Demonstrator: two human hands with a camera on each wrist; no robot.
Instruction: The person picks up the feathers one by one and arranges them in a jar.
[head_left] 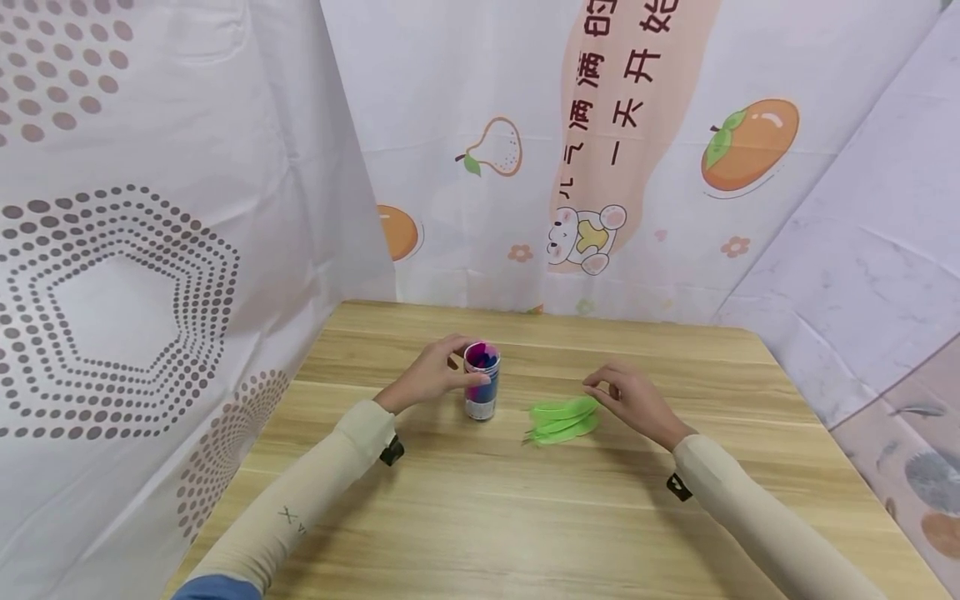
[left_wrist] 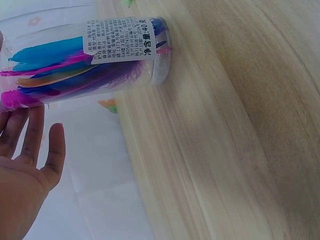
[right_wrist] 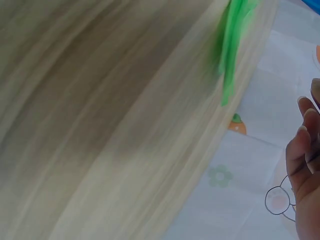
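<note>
Left cloth (head_left: 120, 308): white, covered in dots, some of them making a big ring.
Left sleeve (head_left: 300, 492): cream, a bit of blue up the arm, little black gadget (head_left: 392, 451) at the wrist.
Left hand (head_left: 427, 375): got a grip on the jar (head_left: 481, 402), thumb across the near side, index finger round the back. Some fingers look spread in its wrist view.
Jar: clear, mouth up, around the middle of the table (head_left: 487, 517). Pink, blue, purple and orange feathers (left_wrist: 60, 75) inside, white label (left_wrist: 145, 40) low down. Can't tell if the base is actually touching the wood.
Green feathers (head_left: 561, 418): small bunch lying on the table between jar and right hand (head_left: 633, 400), quills pointing left.
Back cloth (head_left: 427, 92): fruit, flowers, a bear, brown characters.
Right hand: loosely curled, not grasping anything I can see, fingertips just beside the feathers' right end.
Right sleeve (head_left: 757, 517): cream too, another black gadget at the wrist.
Right cloth (head_left: 870, 250): pale, kinda marbled.
</note>
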